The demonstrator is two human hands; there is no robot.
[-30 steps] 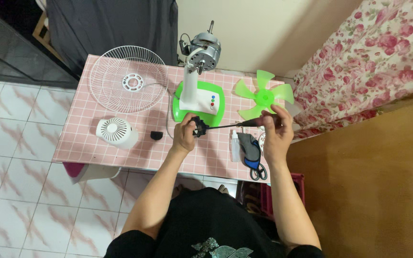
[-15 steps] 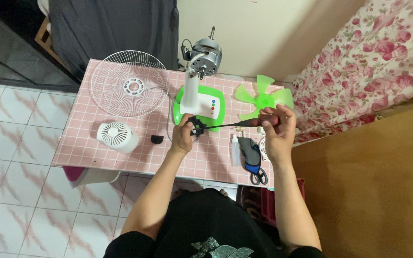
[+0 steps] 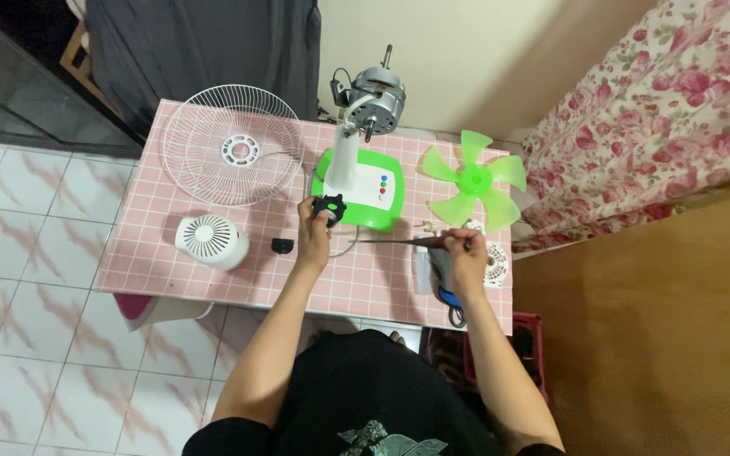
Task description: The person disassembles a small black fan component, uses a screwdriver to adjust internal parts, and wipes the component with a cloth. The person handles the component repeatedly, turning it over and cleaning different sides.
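Left hand (image 3: 313, 228) fingers pinching black fan knob (image 3: 328, 208) beside green fan base (image 3: 363, 189). Right hand (image 3: 461, 257) gripping screwdriver (image 3: 399, 241). Knob likely light, rigid; best held by ribbed rim.

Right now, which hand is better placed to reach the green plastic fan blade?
Right hand: it sits just below the green plastic fan blade, holding a thin screwdriver. Left hand holds a black knob farther away.

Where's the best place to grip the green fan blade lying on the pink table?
Probably at the round centre hub of the green fan blade, fingers coming straight down from above. It lies flat on the pink table with thin vanes spreading outward, so the hub looks like the stiffest part. Its near side is open.
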